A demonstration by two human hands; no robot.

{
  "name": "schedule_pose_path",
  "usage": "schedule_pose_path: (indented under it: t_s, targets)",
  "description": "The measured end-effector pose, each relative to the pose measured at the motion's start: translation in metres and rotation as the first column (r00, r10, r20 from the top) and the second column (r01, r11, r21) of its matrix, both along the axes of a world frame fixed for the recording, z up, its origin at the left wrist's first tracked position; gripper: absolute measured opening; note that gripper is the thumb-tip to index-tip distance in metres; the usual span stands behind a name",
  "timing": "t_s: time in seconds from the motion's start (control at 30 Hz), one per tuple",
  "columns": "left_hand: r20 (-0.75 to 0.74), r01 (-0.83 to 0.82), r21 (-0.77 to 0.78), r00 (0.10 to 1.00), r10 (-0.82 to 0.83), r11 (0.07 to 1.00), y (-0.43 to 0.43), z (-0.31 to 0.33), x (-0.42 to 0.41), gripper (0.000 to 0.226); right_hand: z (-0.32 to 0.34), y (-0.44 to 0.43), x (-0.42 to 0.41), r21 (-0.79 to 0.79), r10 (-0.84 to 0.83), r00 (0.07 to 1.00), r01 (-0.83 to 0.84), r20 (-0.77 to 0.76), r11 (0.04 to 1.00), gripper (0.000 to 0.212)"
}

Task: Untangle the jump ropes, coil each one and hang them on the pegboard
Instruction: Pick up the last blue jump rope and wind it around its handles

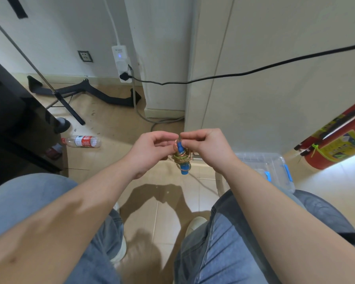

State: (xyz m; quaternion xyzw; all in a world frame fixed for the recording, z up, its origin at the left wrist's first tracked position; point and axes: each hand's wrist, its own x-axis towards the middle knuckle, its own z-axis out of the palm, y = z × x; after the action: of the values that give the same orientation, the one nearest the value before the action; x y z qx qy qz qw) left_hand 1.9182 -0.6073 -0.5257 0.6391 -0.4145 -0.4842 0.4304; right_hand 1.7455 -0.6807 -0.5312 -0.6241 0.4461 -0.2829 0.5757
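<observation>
Both hands meet mid-air over the knees: left hand (152, 147) and right hand (206, 147) pinch the wound jump rope (181, 155) (blue handle upright), likely keeping coils tight.

Bright overhead light, floor shadows, fisheye edges

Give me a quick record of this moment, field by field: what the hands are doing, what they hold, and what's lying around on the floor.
left hand: pinching the rope bundle from its left
right hand: pinching the bundle's top
held item: jump rope, blue handles, cord wound around them
posture: seated, held above the knees
floor left: plastic bottle on its side
floor right: clear bin, blue latches
far right: fire extinguisher
pegboard: not in view
</observation>
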Motion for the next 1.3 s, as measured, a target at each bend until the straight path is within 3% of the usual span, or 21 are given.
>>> schedule_pose_path:
  t_s: [0.13, 0.23, 0.33, 0.47, 0.6, 0.67, 0.73, 0.77, 0.9, 1.07, 1.23, 1.3]
  targets:
    - [0.040, 0.017, -0.010, 0.999, -0.017, 1.000, 0.001, -0.001, -0.002, 0.022, 0.001, 0.002, 0.000, -0.024, 0.040, 0.998, -0.041, -0.038, 0.999, 0.020]
    - [0.084, -0.018, -0.005, 0.996, 0.018, 1.000, -0.001, -0.005, -0.003, 0.013, 0.000, 0.005, 0.003, -0.039, 0.113, 0.992, -0.115, -0.055, 0.993, 0.031]
    - [0.070, -0.030, 0.005, 0.997, 0.030, 1.000, 0.000, -0.006, -0.005, 0.017, -0.004, 0.010, 0.008, -0.093, 0.240, 0.953, -0.260, -0.183, 0.961, 0.042]
    - [0.053, -0.047, -0.015, 0.997, 0.048, 0.999, 0.000, -0.001, -0.004, 0.023, -0.006, 0.009, 0.010, -0.028, 0.228, 0.965, -0.233, -0.130, 0.972, 0.024]
    - [0.208, -0.003, -0.078, 0.978, 0.019, 0.997, -0.006, 0.003, 0.009, 0.023, 0.001, 0.008, 0.007, 0.026, 0.234, 0.970, -0.233, -0.070, 0.972, 0.016]
    - [0.429, 0.107, -0.113, 0.902, -0.048, 0.988, -0.005, 0.002, 0.016, 0.021, -0.001, 0.010, 0.008, 0.046, 0.261, 0.963, -0.259, -0.070, 0.965, 0.014]
    - [0.675, 0.254, -0.135, 0.731, -0.099, 0.958, -0.003, -0.003, 0.020, 0.019, -0.002, 0.013, 0.009, 0.062, 0.292, 0.951, -0.287, -0.100, 0.956, 0.015]
    - [0.722, 0.285, -0.133, 0.684, -0.104, 0.949, -0.003, -0.007, 0.021, 0.019, -0.003, 0.015, 0.009, 0.068, 0.298, 0.949, -0.291, -0.108, 0.954, 0.016]
    - [0.706, 0.159, -0.127, 0.708, -0.023, 0.979, -0.007, -0.011, 0.017, 0.024, 0.001, 0.020, 0.010, 0.030, 0.214, 0.977, -0.214, 0.002, 0.976, 0.032]
    - [0.710, 0.105, -0.139, 0.704, 0.025, 0.985, -0.004, 0.001, 0.012, 0.021, 0.009, 0.030, 0.012, -0.035, 0.231, 0.972, -0.230, 0.043, 0.973, 0.022]
    - [0.818, 0.158, -0.108, 0.575, -0.002, 0.982, 0.001, 0.016, 0.014, 0.017, 0.021, 0.040, 0.009, 0.038, 0.341, 0.940, -0.340, -0.011, 0.940, 0.020]
    - [0.833, 0.158, -0.148, 0.553, 0.037, 0.976, 0.001, 0.026, 0.013, 0.016, 0.027, 0.041, 0.007, 0.080, 0.342, 0.939, -0.344, 0.038, 0.936, 0.021]
